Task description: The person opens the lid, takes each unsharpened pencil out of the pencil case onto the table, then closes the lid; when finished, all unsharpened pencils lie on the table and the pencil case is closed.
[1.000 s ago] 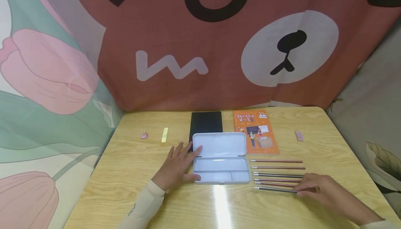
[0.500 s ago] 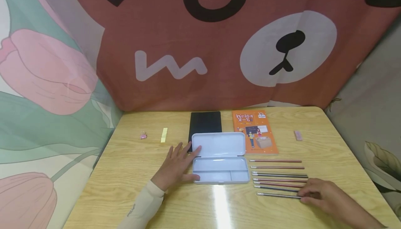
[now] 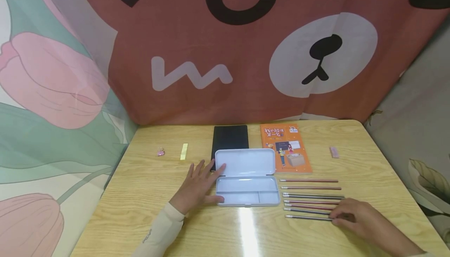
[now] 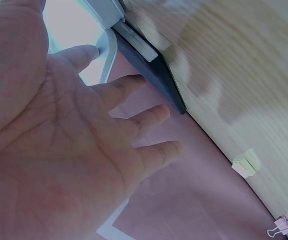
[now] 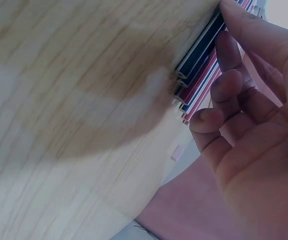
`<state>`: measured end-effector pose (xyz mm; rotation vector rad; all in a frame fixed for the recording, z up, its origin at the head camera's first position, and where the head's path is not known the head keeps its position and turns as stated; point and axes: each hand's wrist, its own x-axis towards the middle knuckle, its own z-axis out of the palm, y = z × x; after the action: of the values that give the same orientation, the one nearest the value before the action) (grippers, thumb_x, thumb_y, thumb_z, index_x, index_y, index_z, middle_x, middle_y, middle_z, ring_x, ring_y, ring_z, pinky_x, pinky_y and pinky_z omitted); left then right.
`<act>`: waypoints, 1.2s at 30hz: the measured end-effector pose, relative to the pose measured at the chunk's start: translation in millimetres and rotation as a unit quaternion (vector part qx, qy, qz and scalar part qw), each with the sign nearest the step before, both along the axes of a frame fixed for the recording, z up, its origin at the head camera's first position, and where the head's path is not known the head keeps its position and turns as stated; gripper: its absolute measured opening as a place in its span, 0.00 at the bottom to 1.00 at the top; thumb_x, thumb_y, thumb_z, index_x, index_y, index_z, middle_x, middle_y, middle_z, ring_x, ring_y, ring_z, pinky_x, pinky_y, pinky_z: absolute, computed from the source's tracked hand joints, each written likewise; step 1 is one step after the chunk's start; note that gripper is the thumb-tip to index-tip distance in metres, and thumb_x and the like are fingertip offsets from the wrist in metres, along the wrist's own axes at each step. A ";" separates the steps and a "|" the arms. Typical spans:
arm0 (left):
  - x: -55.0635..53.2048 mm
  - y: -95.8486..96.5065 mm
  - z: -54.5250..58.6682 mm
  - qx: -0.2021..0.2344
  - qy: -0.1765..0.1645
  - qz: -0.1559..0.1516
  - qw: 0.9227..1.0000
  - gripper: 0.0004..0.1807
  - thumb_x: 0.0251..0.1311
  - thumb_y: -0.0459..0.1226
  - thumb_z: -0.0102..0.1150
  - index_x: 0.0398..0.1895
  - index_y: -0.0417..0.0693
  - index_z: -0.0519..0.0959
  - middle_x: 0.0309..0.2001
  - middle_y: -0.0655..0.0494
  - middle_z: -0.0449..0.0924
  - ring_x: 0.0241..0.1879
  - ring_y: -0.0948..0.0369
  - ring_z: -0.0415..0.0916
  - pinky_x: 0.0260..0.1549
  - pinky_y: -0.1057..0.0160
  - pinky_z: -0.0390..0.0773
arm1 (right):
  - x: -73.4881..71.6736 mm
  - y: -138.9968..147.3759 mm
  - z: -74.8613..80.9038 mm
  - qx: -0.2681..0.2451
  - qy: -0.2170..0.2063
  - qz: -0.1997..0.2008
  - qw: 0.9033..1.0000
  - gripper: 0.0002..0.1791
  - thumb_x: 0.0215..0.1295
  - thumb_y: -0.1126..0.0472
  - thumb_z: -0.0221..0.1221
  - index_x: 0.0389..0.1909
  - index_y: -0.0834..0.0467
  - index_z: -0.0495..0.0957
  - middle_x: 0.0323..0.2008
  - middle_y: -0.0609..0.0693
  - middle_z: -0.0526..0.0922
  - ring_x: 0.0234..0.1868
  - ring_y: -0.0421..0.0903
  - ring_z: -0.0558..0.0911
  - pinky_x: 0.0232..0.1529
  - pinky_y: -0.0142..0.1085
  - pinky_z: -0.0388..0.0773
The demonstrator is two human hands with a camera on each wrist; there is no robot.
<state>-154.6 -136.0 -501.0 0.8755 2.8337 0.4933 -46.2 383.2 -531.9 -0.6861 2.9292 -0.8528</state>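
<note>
An open white pencil case (image 3: 247, 190) lies on the table with its lid (image 3: 245, 162) tipped back and its compartments bare. My left hand (image 3: 197, 188) rests at its left side, fingers spread and straight, one fingertip on the lid and the thumb at the lower tray. To the right of the case, several dark and red pencils (image 3: 311, 188) lie side by side, their ferrule ends toward it. With thumb and index finger my right hand (image 3: 356, 216) pinches the far right end of the nearest dark pencil (image 3: 307, 217); the other fingers curl loosely beside the row in the right wrist view.
Behind the case lie a black notebook (image 3: 230, 136), partly under the lid, and an orange book (image 3: 288, 151). A pinkish eraser (image 3: 334, 152) is at the right. Yellow sticky notes (image 3: 184, 151) and a pink binder clip (image 3: 160, 152) lie at the left.
A dark pencil now lies at the front of the row; it was not visible there one second ago. Since half a second ago, my right hand and this pencil have shifted slightly left. My left hand stays put.
</note>
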 end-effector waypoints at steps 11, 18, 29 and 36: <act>0.3 -0.1 0.5 -0.007 0.011 -0.005 1.000 0.54 0.64 0.60 0.76 0.89 0.56 0.62 0.86 0.34 0.58 0.84 0.26 0.51 0.80 0.21 0.48 | -3.6 -10.0 11.0 0.028 -0.035 -0.035 0.998 0.08 0.62 0.55 0.79 0.36 0.40 0.90 0.36 0.27 0.84 0.38 0.22 0.77 0.36 0.30 0.83; 1.7 -1.7 1.3 -0.007 0.034 -0.011 0.999 0.53 0.64 0.61 0.75 0.89 0.58 0.63 0.87 0.34 0.57 0.84 0.26 0.52 0.80 0.21 0.49 | -18.3 -31.7 30.6 0.017 -0.076 -0.053 0.996 0.05 0.72 0.47 0.72 0.45 0.40 0.89 0.45 0.34 0.87 0.45 0.26 0.83 0.42 0.31 0.87; -4.5 5.9 7.8 -0.027 0.194 -0.003 0.981 0.68 0.54 0.66 0.81 0.92 0.59 0.53 0.86 0.33 0.58 0.80 0.30 0.65 0.75 0.26 0.68 | -71.3 -93.0 35.6 0.033 0.115 0.005 0.993 0.57 0.57 0.47 0.84 0.84 0.50 0.65 0.74 0.52 0.76 0.71 0.55 0.78 0.66 0.61 0.80; -10.8 11.9 8.1 -0.050 0.162 0.007 0.986 0.79 0.46 0.64 0.86 0.93 0.63 0.41 0.91 0.42 0.45 0.85 0.34 0.56 0.80 0.29 0.62 | -100.6 -132.6 32.4 0.064 0.089 0.029 0.993 0.77 0.47 0.37 0.87 0.92 0.44 0.47 0.89 0.56 0.54 0.86 0.63 0.59 0.79 0.72 0.63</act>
<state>-165.4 -124.1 -492.9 0.9972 3.1238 0.2241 -146.8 250.6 -499.5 -0.8751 3.0685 -0.6209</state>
